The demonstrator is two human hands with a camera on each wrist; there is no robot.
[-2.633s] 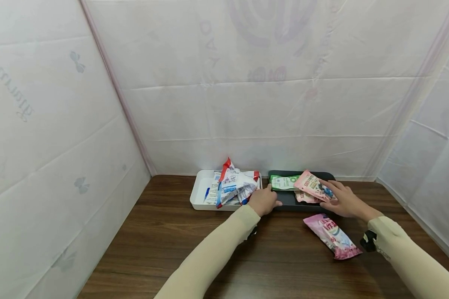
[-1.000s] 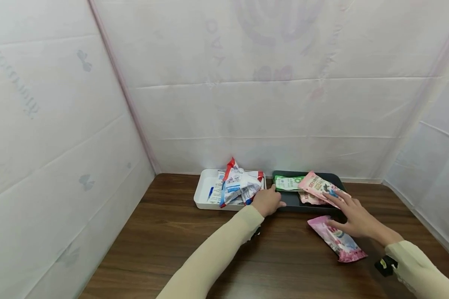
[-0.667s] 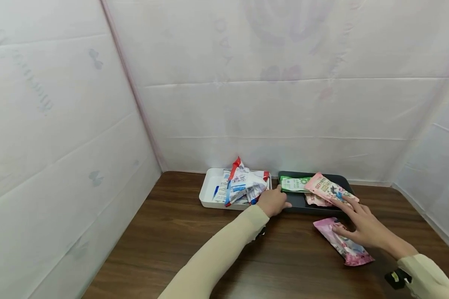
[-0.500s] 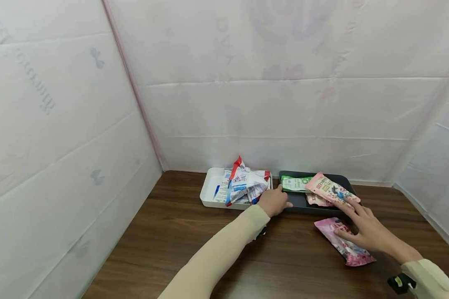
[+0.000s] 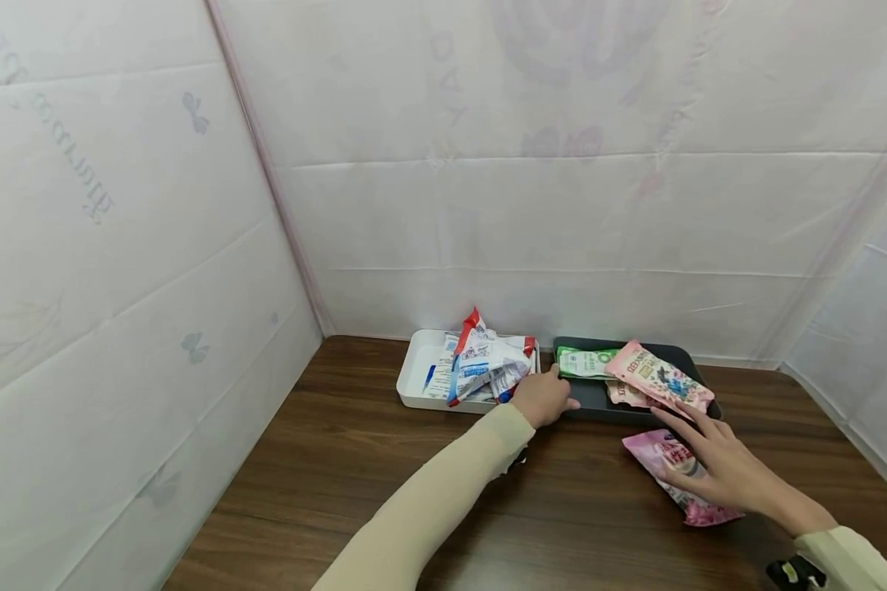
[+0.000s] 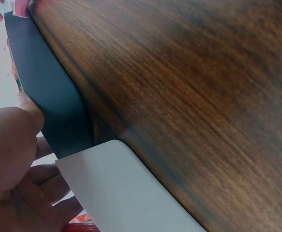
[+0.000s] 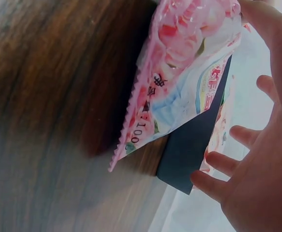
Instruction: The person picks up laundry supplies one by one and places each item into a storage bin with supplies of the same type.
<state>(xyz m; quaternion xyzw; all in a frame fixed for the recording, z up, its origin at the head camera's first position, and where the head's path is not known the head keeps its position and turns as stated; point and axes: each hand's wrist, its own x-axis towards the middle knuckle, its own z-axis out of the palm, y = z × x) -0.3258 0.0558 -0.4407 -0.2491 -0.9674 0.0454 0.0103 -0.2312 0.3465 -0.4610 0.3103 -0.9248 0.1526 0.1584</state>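
Note:
My left hand (image 5: 543,398) is at the near left corner of the dark tray (image 5: 587,400), its thumb (image 6: 33,112) over the rim and its other fingers by the tray's left end, beside the white tray (image 5: 414,394). My right hand (image 5: 732,468) hovers with spread fingers over a glossy pink floral packet (image 7: 179,63) lying on the table. The thumb comes close to the packet; contact is unclear. Just ahead of the fingertips, a light pink packet (image 5: 661,377) lies tilted across the dark tray, over another pink packet (image 5: 627,396) and green-and-white packets (image 5: 585,362).
Crumpled white, blue and red packets (image 5: 488,361) are heaped in the white tray. Both trays stand side by side at the back of the brown wooden table (image 5: 325,476). White printed sheeting (image 5: 547,222) rises behind and at both sides.
My right hand has let go of the light pink packet in the dark tray and drawn back over the floral packet. The left hand keeps its place at the tray; the head view has shifted slightly.

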